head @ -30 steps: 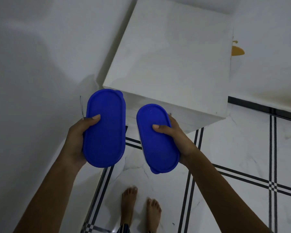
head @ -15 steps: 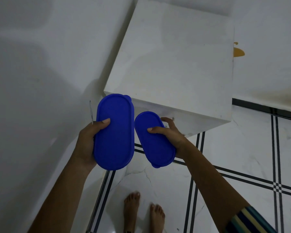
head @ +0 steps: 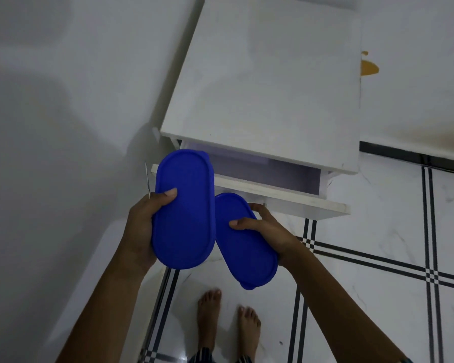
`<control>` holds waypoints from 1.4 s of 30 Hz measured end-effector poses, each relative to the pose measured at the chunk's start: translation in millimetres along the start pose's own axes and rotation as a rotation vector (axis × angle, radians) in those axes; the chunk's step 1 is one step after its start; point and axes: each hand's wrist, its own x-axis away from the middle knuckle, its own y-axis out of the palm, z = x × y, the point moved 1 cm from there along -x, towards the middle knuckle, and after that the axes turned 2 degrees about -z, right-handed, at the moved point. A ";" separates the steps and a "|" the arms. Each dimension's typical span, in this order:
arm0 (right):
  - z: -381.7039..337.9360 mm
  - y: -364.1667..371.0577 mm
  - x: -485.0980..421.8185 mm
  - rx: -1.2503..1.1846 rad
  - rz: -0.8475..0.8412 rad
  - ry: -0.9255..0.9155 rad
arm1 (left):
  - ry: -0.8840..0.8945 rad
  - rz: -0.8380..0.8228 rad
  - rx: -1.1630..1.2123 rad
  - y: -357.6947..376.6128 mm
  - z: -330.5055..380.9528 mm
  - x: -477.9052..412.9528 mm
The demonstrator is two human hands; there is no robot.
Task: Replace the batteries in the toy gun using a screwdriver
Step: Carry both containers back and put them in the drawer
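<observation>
- Drawer point(head: 273, 199) of the white cabinet point(head: 260, 87) now stands pulled out toward the near side, showing a pale interior. Half a second ago the cabinet front looked closed. Both containers have also come closer to it.
- The cabinet sits against the left wall, on a white tiled floor point(head: 378, 231) with dark double lines. Bare feet point(head: 210, 315) stand near, below the hands.
- Larger blue container point(head: 184, 210): oval, lid up, on the left. Its far end overlaps the near left corner of the drawer in view.
- Smaller blue container point(head: 244, 247): same shape, lid up, tilted, just beside the larger one at its right edge. Contents of both are hidden.
- Left hand point(head: 139, 231) grips the larger container, thumb across the lid.
- Right hand point(head: 268, 229) holds the smaller one, thumb on the lid. Its fingertips reach near the drawer front; contact cannot be told.
- Thin metal shaft point(head: 147, 179) sticks up behind the left hand, likely the screwdriver.
- Toy gun and batteries: not in view.
- Step, as judged: gathering or stowing supplies, with no work on the gun begun.
- Next move calls for setting the containers down to free a hand, keeping hold of the shaft.
</observation>
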 end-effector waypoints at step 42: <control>-42.8 -65.0 22.2 -0.385 0.323 -0.069 | -0.318 -0.069 -0.251 56.5 0.5 -72.1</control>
